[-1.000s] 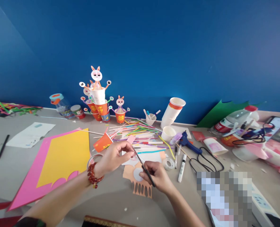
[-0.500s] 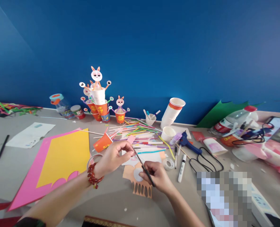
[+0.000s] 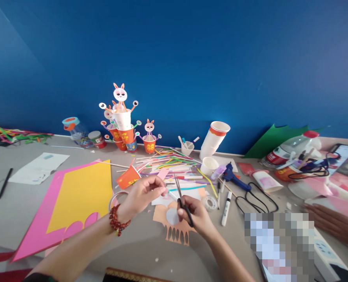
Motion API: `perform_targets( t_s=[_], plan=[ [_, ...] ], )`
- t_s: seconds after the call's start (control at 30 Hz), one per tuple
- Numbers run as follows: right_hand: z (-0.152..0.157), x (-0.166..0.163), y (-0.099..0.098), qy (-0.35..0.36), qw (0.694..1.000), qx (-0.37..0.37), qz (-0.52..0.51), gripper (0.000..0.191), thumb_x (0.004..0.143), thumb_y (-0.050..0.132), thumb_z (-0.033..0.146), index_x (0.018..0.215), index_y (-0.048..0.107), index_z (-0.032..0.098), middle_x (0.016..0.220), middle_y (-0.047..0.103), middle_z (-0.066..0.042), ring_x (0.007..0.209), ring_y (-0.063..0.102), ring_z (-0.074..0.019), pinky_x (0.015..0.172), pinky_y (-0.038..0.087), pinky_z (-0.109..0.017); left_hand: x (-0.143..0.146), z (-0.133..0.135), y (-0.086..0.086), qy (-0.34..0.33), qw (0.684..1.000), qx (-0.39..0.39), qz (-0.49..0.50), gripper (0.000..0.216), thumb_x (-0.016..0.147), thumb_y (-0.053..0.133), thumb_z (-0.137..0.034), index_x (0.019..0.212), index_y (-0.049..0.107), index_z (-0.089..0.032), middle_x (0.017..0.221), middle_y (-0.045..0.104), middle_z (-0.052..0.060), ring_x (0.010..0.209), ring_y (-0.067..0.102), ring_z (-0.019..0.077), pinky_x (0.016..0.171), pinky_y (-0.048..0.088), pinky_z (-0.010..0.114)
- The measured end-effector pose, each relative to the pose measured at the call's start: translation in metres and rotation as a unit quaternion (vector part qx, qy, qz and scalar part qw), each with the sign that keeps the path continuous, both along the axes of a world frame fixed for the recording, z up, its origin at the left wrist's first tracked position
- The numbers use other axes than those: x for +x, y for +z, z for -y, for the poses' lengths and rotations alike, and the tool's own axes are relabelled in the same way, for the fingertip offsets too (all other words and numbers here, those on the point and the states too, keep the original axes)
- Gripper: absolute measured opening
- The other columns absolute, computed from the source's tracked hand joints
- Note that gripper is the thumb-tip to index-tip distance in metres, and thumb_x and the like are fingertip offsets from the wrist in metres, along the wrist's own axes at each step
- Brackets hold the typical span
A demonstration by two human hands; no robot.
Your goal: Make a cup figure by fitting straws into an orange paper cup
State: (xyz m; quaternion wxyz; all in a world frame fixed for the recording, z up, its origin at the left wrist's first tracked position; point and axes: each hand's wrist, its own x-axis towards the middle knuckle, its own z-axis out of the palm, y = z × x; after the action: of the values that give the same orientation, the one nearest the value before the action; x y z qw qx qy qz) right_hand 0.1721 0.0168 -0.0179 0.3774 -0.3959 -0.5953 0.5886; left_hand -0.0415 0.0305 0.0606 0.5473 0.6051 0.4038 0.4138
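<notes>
My right hand (image 3: 196,215) grips a pair of scissors (image 3: 178,187) by their black handles, the slim metal blades apart and pointing away from me. To their left, my left hand (image 3: 147,194) is closed in a pinch with thumb and forefinger together. Whatever it holds at the fingertips is too small to make out. Just beyond the fingers lies a pink paper strip (image 3: 162,174). Below both hands rests an orange cut-out sheet (image 3: 159,217) with a row of oval holes, and a pale paper disc (image 3: 172,216) lies on it.
Yellow card (image 3: 80,192) over pink card lies to the left. Rabbit-topped cups (image 3: 125,135) stand at the wall. Many straws lie behind my hands. On the right are a blue glue gun (image 3: 235,181), a tape roll (image 3: 210,203), a marker (image 3: 226,208) and another person's hand (image 3: 332,223).
The scissor blades have opened and tipped more upright, with my right hand turned slightly. My left hand stays almost in place. Another person's hand has come in at the right.
</notes>
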Motion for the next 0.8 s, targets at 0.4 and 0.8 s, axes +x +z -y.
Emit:
perform_targets(
  t_s=[0.4,0.8],
  plan=[
    [-0.002,-0.002,-0.004,-0.041,0.999,-0.009,-0.025,0.034,0.078,0.07,0.05,0.078,0.062,0.017,0.065,0.07,-0.005,0.045,0.046,-0.0097,0.043,0.034,-0.022,0.015,0.013,-0.023,0.016,0.984,-0.127,0.121,0.016,0.088,0.061,-0.029,0.081,0.063,-0.014,0.079,0.06,0.002,0.075,0.053,0.0124,0.073,0.042,0.025],
    [0.003,0.045,0.025,-0.141,0.828,0.114,0.531,0.033,0.08,0.064,0.053,0.074,0.051,0.024,0.066,0.066,0.0,0.058,0.061,-0.0188,0.047,0.024,-0.023,0.009,0.016,-0.04,0.03,0.995,-0.085,0.039,0.02,0.082,0.066,-0.035,0.079,0.063,-0.016,0.078,0.062,0.002,0.075,0.055,0.0141,0.07,0.043,0.024]
  ],
)
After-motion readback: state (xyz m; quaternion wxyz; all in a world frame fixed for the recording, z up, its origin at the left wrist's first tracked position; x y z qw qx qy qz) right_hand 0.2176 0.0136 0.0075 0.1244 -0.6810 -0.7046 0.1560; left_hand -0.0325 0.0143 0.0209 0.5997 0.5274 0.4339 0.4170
